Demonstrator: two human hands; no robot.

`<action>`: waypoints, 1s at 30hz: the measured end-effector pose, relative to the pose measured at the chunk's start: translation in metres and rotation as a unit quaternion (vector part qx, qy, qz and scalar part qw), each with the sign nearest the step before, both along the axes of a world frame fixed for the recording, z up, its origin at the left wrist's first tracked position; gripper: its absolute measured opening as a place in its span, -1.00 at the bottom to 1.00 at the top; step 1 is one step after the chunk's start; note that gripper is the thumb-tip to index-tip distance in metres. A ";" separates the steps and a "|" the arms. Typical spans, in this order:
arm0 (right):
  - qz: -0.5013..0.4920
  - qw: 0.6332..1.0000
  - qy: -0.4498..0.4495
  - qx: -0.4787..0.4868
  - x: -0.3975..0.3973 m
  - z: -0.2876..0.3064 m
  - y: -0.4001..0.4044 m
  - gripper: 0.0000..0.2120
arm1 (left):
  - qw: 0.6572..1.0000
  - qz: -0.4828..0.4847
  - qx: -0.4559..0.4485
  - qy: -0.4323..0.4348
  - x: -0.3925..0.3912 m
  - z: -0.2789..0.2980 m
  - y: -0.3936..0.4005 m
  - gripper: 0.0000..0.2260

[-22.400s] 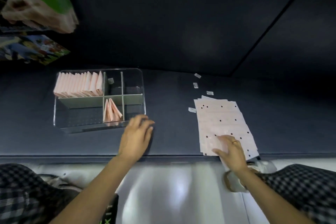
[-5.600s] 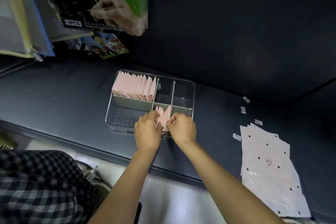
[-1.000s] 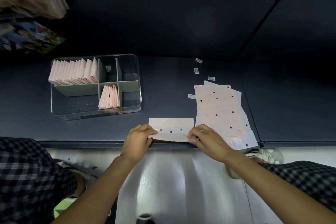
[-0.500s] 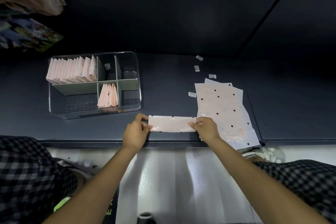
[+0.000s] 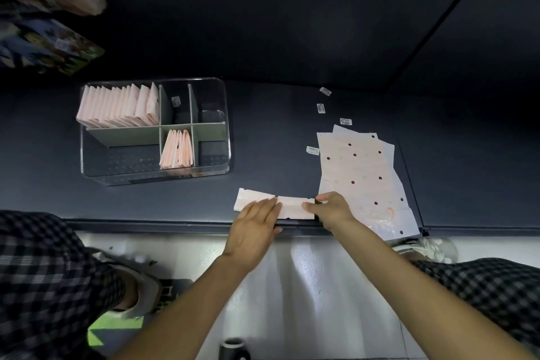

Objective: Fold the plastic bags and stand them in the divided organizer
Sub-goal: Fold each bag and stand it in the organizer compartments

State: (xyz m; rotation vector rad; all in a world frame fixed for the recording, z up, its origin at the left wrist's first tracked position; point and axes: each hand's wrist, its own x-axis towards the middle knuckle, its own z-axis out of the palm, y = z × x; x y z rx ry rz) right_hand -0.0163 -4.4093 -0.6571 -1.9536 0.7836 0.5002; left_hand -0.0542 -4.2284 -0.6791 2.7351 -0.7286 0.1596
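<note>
we see the folded bag strip (image 5: 293,208) lying flat near the front edge of the dark counter (image 5: 263,137), its long axis running left to right. our left hand (image 5: 253,225) rests on its left half with straight fingers pressing down, while our right hand (image 5: 331,209) pinches the strip's right end between thumb and curled fingers. the strip lies between the divided organizer (image 5: 226,137), behind it to the left, and the stack of flat bags (image 5: 362,178), which touches it on the right.

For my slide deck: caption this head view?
Left hand flattens a folded bag; right hand pinches its end.
</note>
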 end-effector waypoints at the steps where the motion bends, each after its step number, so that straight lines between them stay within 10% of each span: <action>1: -0.007 1.000 0.009 0.024 -0.002 0.004 0.001 -0.56 | 1.000 0.002 -0.007 -0.012 0.002 0.001 0.000 -0.56; 8: -0.138 0.974 -0.162 0.080 -0.006 0.047 0.006 -0.84 | 0.958 0.164 -0.191 0.140 0.022 0.035 -0.005 -0.86; 13: 0.066 0.979 -0.172 0.086 -0.014 0.075 0.032 -0.73 | 0.619 0.238 -0.588 0.463 0.035 0.084 -0.024 -0.79; 15: 0.102 0.976 -0.159 0.109 -0.017 0.084 0.042 -0.69 | 0.561 0.207 -0.614 0.516 0.029 0.098 -0.025 -0.78; 21: 0.112 0.964 -0.193 0.145 -0.023 0.112 0.036 -0.77 | 0.569 0.200 -0.612 0.511 0.027 0.125 -0.007 -0.79; 30: 0.078 0.946 -0.241 0.201 -0.031 0.134 0.035 -0.88 | 0.680 0.176 -0.556 0.445 0.019 0.150 0.021 -0.92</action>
